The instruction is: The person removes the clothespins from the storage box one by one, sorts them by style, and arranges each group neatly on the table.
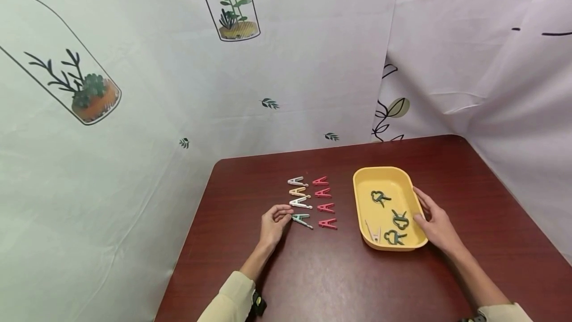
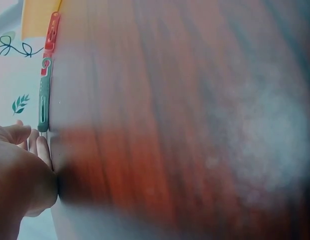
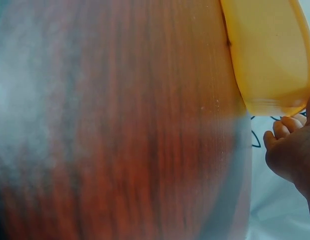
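Note:
My left hand [image 1: 273,225] rests on the table at the left end of a green clothespin [image 1: 301,220], its fingertips close to the handles; whether they touch cannot be told. The left wrist view shows that green clothespin [image 2: 44,95] lying flat, just beyond the fingers [image 2: 43,150]. With my right hand [image 1: 437,225] I hold the right rim of a yellow tray [image 1: 361,212], thumb at the rim and fingers along the outside. Inside the tray are three dark green clips [image 1: 400,219] and a pale pink clothespin [image 1: 374,233]. The right wrist view shows the tray's outer wall [image 3: 275,60] beside my hand [image 3: 295,155].
Above the green clothespin lie a white clothespin [image 1: 300,203], a yellow clothespin [image 1: 299,192] and a pale clothespin [image 1: 297,181] in a column. Several red clothespins [image 1: 326,207] form a second column to their right. The dark red table [image 1: 357,282] meets patterned cloth [image 1: 308,73] behind.

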{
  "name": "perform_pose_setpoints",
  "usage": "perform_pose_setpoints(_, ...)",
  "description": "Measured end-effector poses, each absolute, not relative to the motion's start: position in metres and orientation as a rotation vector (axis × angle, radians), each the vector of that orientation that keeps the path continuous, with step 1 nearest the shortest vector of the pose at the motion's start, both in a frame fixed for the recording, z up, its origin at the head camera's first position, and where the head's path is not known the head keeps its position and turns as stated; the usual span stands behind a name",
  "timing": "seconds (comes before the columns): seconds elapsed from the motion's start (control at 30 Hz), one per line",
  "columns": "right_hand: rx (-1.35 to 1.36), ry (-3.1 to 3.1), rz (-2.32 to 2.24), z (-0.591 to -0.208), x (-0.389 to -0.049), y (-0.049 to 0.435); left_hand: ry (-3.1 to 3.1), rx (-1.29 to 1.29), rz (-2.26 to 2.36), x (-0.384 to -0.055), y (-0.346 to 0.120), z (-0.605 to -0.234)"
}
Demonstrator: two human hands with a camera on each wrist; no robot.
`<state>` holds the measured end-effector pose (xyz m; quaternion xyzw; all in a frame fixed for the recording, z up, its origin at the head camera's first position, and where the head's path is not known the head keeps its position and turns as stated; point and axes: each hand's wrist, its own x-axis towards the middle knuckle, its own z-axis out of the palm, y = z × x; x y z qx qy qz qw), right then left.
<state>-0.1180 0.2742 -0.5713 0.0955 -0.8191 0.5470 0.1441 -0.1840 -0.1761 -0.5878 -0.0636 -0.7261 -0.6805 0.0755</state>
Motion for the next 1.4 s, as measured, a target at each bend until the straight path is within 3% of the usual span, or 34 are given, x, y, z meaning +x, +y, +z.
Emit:
perform_pose_setpoints(0.53, 0.288, -2.357, 1.584, -0.5709, -0.1174, 0.2743, -2.557, -0.311, -1.536, -0.1802, -0.177, -0.5819)
perform_pose_setpoints(1.03, 0.281, -2.357, 1.58, -0.5712, -0.1178, 0.2743, -2.552, -0.376, -1.397, -0.1832, -0.1757, -0.583)
perform_pose_setpoints(1.4, 0.279, -2.366, 1.578, -0.572, -0.1184, 0.2748, -2.568, -0.285, -1.343, -0.1836, -0.1798, -0.5812)
